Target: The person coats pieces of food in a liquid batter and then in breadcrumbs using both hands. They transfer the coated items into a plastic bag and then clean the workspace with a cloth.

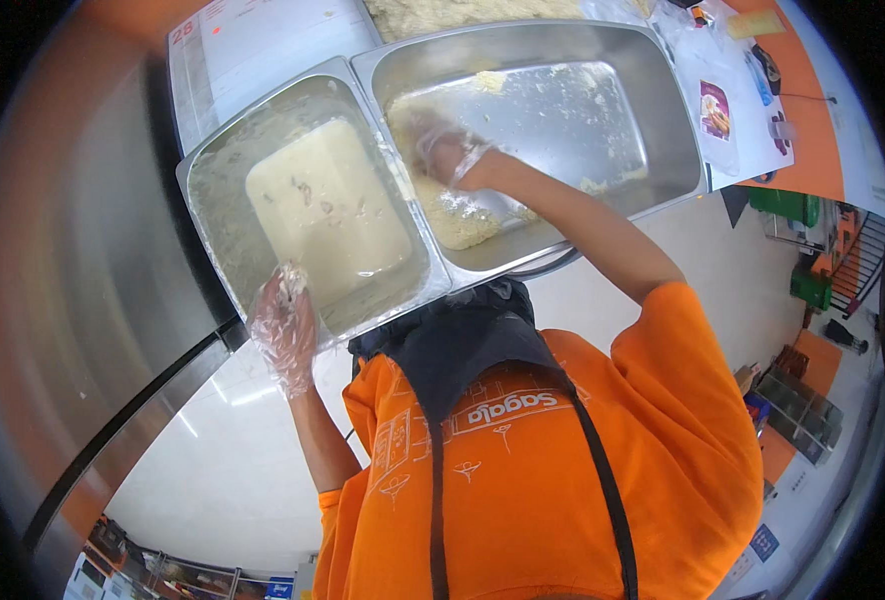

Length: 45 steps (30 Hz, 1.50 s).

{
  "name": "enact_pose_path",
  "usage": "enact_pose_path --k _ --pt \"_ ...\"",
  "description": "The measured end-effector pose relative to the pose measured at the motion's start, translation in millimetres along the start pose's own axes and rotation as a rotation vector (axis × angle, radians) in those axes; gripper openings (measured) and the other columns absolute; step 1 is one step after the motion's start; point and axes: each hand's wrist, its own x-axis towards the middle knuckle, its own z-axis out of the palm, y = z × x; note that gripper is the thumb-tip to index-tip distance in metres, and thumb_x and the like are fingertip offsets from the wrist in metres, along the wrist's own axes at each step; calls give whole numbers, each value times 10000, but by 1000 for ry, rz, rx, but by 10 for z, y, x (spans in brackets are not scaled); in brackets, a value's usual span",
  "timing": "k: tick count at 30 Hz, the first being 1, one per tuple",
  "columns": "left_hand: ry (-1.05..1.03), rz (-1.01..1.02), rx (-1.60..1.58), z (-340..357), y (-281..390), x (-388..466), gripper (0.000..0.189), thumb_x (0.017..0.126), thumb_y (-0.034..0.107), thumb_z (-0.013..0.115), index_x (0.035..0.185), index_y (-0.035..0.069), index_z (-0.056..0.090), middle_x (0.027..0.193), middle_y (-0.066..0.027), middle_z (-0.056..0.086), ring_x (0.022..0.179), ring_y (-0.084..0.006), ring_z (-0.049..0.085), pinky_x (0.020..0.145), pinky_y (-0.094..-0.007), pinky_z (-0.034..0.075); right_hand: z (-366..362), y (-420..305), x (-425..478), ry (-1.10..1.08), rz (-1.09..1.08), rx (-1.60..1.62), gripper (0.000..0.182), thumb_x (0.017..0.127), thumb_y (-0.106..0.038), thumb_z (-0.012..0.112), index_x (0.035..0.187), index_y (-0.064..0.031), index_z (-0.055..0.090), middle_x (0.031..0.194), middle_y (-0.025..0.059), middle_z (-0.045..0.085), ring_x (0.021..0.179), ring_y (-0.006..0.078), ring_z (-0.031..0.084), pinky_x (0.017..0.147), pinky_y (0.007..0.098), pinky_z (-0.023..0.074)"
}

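Observation:
My left hand (pixel 286 322), in a clear plastic glove, is at the near left rim of a steel pan of pale batter (pixel 330 195). Wet batter coats its curled fingertips; whether they grip anything is unclear. Some darker pieces show in the batter. My right hand (pixel 446 150), also in a clear glove, is inside the larger steel pan (pixel 667 120), over pale crumbs or flour (pixel 461 225) along its left side. Its fingers are blurred, and whether they hold anything is hidden. The two pans stand side by side with their rims touching.
Behind the larger pan lies more pale crumbly material (pixel 472 16). A white board or sheet (pixel 262 60) is at the back left. Plastic bags, one with a printed label (pixel 715 111), lie right of the pans. A steel surface (pixel 127 262) stands at far left.

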Motion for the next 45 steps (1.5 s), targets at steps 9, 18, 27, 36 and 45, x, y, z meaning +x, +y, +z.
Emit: enact_pose_path --k 9,18,27,36,45 --pt "4 -66 33 -47 166 10 266 774 81 640 1030 18 608 867 -131 634 730 -234 616 643 -320 484 426 171 103 13 11 -117 511 856 -175 415 1301 61 332 1360 238 332 1266 318 350 1055 369 285" --pt "-18 -47 42 -22 46 4 276 779 112 640 1040 25 615 911 -150 639 799 -275 626 694 -346 490 445 540 -467 -419 -20 556 355 794 -193 542 1016 84 562 1143 263 543 1048 356 534 899 361 413" --pt "-5 -44 115 -65 198 30 264 812 161 627 1034 17 620 845 -161 643 734 -256 631 654 -330 494 125 -269 -535 -558 255 896 417 690 -163 671 999 94 560 916 191 631 833 235 602 864 330 443" --pt "-20 -128 -54 -88 173 21 349 797 252 650 1062 26 626 900 -146 649 805 -224 626 699 -340 480 -239 27 -50 240 302 746 363 803 -128 576 1102 75 546 1046 211 608 936 267 600 889 346 445" --pt "-12 -48 -4 -78 146 13 318 826 248 610 1065 39 624 938 -149 651 830 -258 632 721 -349 479 192 87 207 -144 69 21 551 862 -109 331 1382 42 229 1423 231 260 1340 311 242 1110 348 196"
